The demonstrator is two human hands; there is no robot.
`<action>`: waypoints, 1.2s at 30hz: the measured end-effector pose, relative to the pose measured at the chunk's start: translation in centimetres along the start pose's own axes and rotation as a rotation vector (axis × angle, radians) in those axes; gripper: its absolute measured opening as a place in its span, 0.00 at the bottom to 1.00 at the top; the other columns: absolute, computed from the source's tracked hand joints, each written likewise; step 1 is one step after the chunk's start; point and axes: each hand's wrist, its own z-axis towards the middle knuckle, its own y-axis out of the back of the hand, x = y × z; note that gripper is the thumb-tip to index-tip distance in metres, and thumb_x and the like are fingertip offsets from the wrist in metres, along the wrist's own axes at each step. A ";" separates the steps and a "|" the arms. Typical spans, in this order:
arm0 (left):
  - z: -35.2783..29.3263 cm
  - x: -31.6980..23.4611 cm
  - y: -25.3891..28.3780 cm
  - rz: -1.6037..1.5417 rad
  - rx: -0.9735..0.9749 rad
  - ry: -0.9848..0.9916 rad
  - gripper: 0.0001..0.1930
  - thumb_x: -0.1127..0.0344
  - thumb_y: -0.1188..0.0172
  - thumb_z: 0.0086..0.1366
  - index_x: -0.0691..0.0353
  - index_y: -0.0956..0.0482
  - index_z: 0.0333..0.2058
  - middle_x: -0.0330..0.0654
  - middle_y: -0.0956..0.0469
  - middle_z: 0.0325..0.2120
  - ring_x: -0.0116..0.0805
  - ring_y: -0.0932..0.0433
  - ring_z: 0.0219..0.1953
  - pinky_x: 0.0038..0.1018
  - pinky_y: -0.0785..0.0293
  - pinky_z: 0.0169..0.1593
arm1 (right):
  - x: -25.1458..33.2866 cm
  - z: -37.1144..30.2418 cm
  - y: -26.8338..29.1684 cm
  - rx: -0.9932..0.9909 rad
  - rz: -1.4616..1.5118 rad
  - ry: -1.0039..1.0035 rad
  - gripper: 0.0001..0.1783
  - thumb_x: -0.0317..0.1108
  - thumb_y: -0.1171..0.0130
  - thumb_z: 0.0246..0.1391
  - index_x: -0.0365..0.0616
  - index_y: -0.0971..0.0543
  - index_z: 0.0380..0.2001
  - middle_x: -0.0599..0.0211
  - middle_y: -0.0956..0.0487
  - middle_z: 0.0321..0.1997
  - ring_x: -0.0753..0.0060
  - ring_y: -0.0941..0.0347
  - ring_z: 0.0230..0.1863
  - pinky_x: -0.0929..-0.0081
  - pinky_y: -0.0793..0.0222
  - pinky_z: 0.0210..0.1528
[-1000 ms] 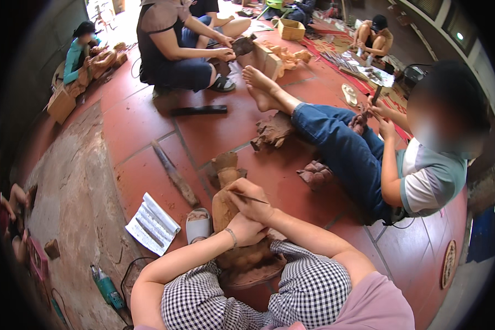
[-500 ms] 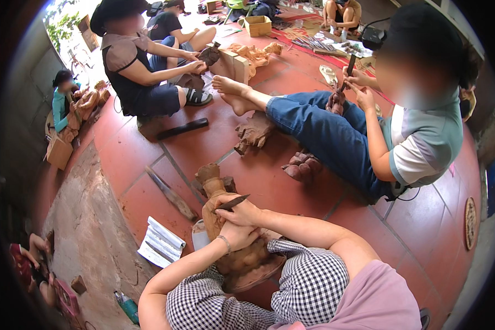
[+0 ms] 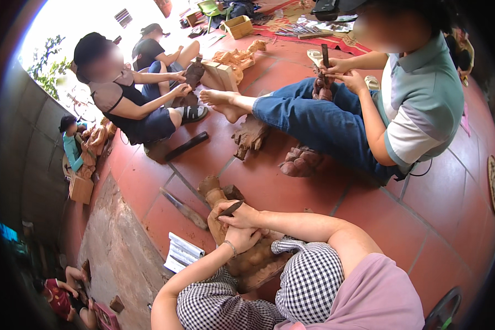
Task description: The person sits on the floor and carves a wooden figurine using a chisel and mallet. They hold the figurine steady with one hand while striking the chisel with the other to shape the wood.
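A brown carved wooden statue [image 3: 261, 261] leans between my knees, its narrow upper end pointing away from me. In my right hand [image 3: 243, 215] is a slim dark carving chisel [image 3: 232, 208], gripped in closed fingers over the statue's upper part. My left hand [image 3: 242, 240], with a bracelet at the wrist, lies just below and touches the right one. Its fingers bend over the statue's side, and their tips are partly hidden. The chisel's working end is covered by my hand.
A long chisel-like tool [image 3: 184, 209] and white folded paper [image 3: 182, 253] lie at left. Across from me, a person in jeans [image 3: 319, 121] holds a dark tool against a carving. Rough carved pieces [image 3: 301, 160] and a dark bar [image 3: 187, 146] rest on red tiles [image 3: 379, 231].
My view has turned a little, so the surroundings sit differently in the picture. Both hands keep nearly the same place on the statue, and the chisel stays in my right hand.
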 end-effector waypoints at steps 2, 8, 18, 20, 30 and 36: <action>0.1 0.0 -0.1 0.009 -0.001 0.019 0.12 0.58 0.43 0.63 0.53 0.14 0.38 0.43 0.15 0.36 0.46 0.19 0.40 0.43 0.25 0.49 | 0.3 -0.2 0.1 0.041 0.112 -0.138 0.07 0.28 0.41 0.57 0.37 0.24 0.38 0.59 0.20 0.30 0.69 0.18 0.27 0.70 0.23 0.31; 0.3 0.3 -1.1 0.023 -0.020 0.047 0.12 0.57 0.43 0.62 0.54 0.14 0.37 0.42 0.15 0.35 0.45 0.18 0.39 0.43 0.24 0.48 | 1.1 -0.1 0.8 0.107 0.056 -0.194 0.07 0.28 0.41 0.58 0.38 0.25 0.39 0.58 0.20 0.30 0.68 0.19 0.28 0.68 0.24 0.32; 0.5 -1.1 -0.9 -0.099 -0.064 0.095 0.14 0.52 0.42 0.64 0.54 0.15 0.30 0.43 0.17 0.31 0.42 0.18 0.38 0.41 0.25 0.47 | 2.8 4.0 2.0 0.447 -0.171 -0.137 0.10 0.32 0.38 0.52 0.40 0.24 0.37 0.53 0.21 0.32 0.50 0.22 0.35 0.61 0.26 0.38; 1.3 -2.3 -1.3 -0.198 -0.057 -0.001 0.14 0.52 0.42 0.64 0.54 0.15 0.31 0.42 0.17 0.30 0.41 0.19 0.37 0.41 0.27 0.49 | 4.4 5.1 3.0 0.597 -0.227 -0.251 0.10 0.32 0.39 0.51 0.43 0.23 0.37 0.53 0.20 0.33 0.49 0.22 0.35 0.59 0.27 0.38; 4.5 -1.4 -7.0 -0.530 0.166 -0.108 0.13 0.57 0.42 0.60 0.61 0.16 0.33 0.52 0.17 0.32 0.52 0.18 0.37 0.44 0.25 0.43 | 3.0 3.7 3.3 0.406 -0.058 -0.476 0.05 0.19 0.35 0.55 0.35 0.19 0.36 0.67 0.17 0.38 0.81 0.22 0.43 0.79 0.24 0.44; 4.6 -1.7 -3.4 -0.601 0.115 -0.105 0.14 0.59 0.44 0.61 0.64 0.17 0.32 0.54 0.18 0.32 0.50 0.18 0.39 0.44 0.25 0.46 | 1.8 6.0 4.4 0.422 -0.403 -0.120 0.08 0.19 0.34 0.53 0.36 0.23 0.34 0.62 0.19 0.36 0.72 0.20 0.38 0.74 0.23 0.40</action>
